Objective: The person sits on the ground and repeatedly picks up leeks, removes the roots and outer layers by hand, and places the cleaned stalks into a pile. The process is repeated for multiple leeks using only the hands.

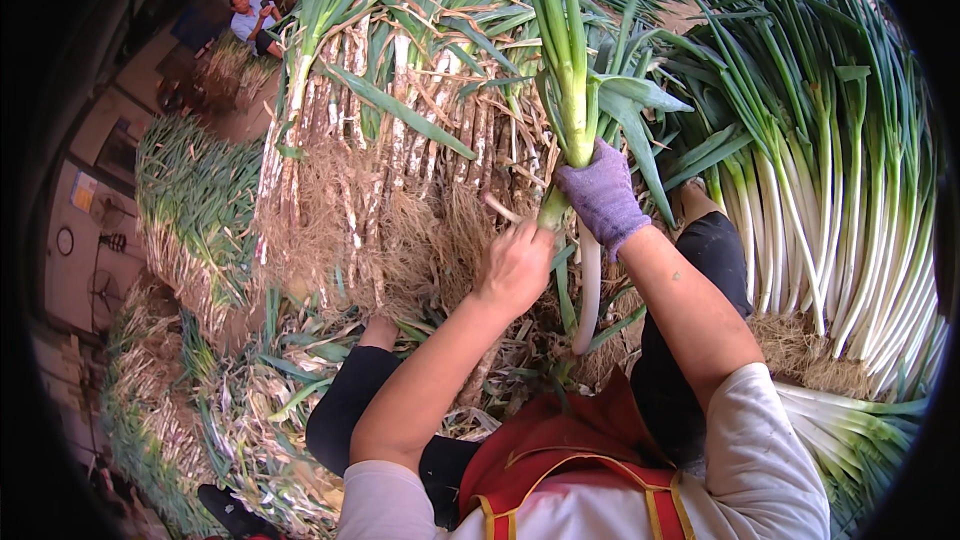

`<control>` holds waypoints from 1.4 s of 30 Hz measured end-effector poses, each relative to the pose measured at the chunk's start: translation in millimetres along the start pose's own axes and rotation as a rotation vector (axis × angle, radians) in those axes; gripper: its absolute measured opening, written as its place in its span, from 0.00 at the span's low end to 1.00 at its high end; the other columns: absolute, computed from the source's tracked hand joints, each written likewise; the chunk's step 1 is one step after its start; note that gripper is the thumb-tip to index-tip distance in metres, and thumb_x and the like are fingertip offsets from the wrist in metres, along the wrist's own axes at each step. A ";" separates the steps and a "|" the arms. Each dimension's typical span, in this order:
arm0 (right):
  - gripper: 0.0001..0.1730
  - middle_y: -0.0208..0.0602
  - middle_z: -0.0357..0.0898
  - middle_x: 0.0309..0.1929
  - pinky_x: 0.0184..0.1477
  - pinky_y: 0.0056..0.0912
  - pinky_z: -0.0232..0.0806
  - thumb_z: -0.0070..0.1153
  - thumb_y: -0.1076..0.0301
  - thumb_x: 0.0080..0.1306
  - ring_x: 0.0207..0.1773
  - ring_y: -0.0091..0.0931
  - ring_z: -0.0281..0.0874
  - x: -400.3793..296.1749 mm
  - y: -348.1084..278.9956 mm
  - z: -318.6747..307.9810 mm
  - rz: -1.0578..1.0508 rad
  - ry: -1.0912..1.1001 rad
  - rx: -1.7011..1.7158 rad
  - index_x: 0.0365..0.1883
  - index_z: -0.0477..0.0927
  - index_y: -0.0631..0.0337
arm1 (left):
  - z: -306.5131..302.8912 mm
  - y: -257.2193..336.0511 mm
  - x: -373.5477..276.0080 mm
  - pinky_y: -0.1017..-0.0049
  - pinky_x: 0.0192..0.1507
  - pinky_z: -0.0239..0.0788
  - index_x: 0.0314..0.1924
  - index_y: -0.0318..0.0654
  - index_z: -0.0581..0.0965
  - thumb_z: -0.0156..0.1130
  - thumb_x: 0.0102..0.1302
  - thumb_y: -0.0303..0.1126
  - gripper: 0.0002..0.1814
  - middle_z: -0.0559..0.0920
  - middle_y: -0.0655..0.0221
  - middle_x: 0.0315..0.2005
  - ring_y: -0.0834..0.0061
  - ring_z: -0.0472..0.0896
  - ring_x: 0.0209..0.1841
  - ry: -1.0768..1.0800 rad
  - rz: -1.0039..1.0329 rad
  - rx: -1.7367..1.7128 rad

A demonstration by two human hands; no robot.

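Note:
My right hand [602, 199], in a purple knit glove, is closed around the upper stalk of a large green onion [576, 116]. Its green leaves point up and its white shank hangs below the glove, bent a little. My bare left hand [517, 262] grips a peeled-back outer leaf sheath at the onion's side, its fingertips close under the glove. A thin pale piece sticks out to the left of those fingers. Just behind my hands lies a heap of unpeeled onions [397, 127] with brown, dirty outer skins and hairy roots.
At the right, clean white onions [832, 225] lie side by side; another bunch [847, 427] lies below them. Stripped leaves and skins [262, 420] litter the floor at the lower left. More onion piles [199, 210] line the left side. A person [255, 19] sits far off at the upper left.

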State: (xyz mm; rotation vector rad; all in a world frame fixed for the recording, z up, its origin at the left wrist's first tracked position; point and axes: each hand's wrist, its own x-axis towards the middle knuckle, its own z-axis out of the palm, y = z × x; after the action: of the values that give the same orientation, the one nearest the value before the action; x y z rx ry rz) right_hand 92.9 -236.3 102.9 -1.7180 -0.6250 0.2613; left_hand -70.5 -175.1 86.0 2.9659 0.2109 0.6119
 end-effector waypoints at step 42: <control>0.22 0.34 0.74 0.36 0.43 0.32 0.72 0.57 0.81 0.48 0.38 0.29 0.75 -5.6 -28.7 -43.6 0.086 -0.327 0.947 0.43 0.71 0.61 | -34.8 19.4 8.7 0.70 0.27 0.80 0.46 0.25 0.74 0.52 0.68 0.30 0.13 0.81 0.53 0.30 0.66 0.82 0.26 -0.263 -1.041 -1.914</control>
State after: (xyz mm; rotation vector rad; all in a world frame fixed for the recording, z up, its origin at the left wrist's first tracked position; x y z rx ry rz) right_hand 102.1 -272.0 140.2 -0.7886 -0.5312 0.7725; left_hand -74.3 -190.3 123.7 0.8266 0.5883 0.0398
